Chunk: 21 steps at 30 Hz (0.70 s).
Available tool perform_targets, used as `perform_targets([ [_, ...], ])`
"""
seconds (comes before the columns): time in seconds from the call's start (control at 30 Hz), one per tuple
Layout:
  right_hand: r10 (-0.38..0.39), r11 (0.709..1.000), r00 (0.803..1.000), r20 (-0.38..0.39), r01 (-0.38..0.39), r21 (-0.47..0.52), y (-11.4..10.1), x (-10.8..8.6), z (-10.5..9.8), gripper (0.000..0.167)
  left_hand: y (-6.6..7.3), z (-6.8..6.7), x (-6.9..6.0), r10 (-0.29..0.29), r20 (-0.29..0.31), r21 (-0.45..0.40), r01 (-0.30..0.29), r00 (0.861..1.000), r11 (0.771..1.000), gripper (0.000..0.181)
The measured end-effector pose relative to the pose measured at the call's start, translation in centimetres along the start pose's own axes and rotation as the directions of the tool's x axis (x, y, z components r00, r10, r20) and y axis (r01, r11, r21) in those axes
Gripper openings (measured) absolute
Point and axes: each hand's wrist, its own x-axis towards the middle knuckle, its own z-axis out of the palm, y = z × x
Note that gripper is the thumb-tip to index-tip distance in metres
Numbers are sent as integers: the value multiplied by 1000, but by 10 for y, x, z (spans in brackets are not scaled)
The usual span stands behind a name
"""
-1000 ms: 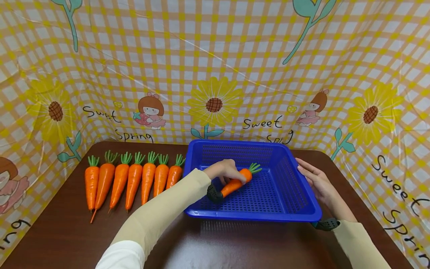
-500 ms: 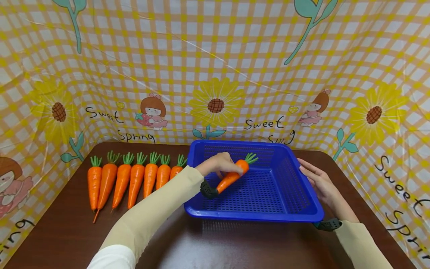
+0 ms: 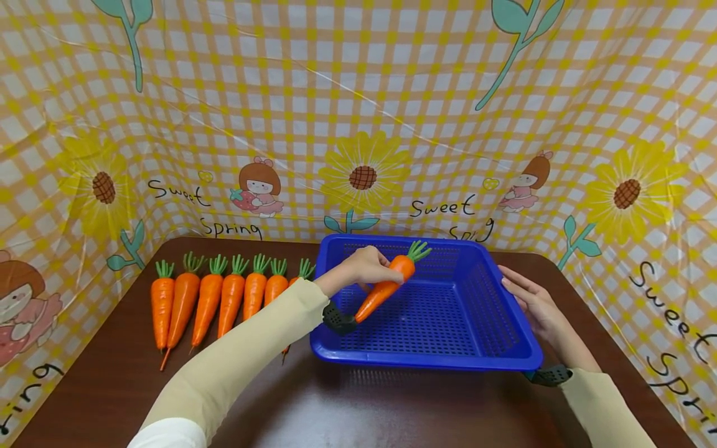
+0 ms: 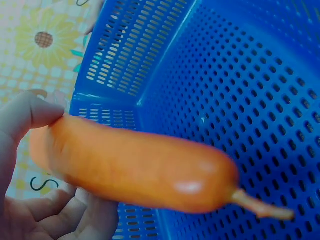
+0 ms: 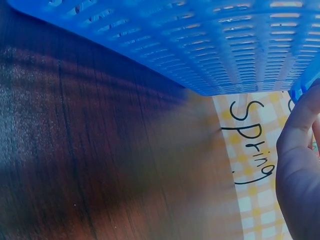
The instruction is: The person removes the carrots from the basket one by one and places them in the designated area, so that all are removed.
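Observation:
An orange carrot (image 3: 386, 287) with a green top is gripped by my left hand (image 3: 366, 266), its thumb on one side and fingers curled beneath. The carrot slants over the left part of a blue perforated basket (image 3: 426, 361); its thin tip points toward my wrist. In the left wrist view, that carrot (image 4: 150, 167) lies across the hand, with the basket's holed floor behind it. My right hand (image 3: 538, 309) rests against the basket's right outer side, fingers fairly straight at the rim. Only part of the right hand (image 5: 302, 150) shows in the right wrist view, beside the basket wall.
To the basket's left, several carrots (image 3: 207, 305) lie side by side on the dark brown table (image 3: 336, 417), green tops away from me. My left forearm partly covers that row. A checked, sunflower-printed cloth (image 3: 358, 74) surrounds the table at the back and sides.
My left hand has raised the carrot from low in the basket, moving slightly up and left. The right hand keeps its place at the basket's side. The whole view has shifted a little.

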Motion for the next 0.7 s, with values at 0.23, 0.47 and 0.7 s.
perform_targets([
  [0.23,9,1000,1000,-21,-9,-3,0,0,1,38,-1,-4,-8,11,-69,-70,-16,998,997,35],
  [0.47,9,1000,1000,-26,-9,3,0,-1,2,38,-6,-9,-12,43,-130,-151,-62,991,987,37],
  [0.7,7,1000,1000,-17,-7,15,0,-1,2,38,-11,-16,-19,46,-179,-201,-82,983,976,44],
])
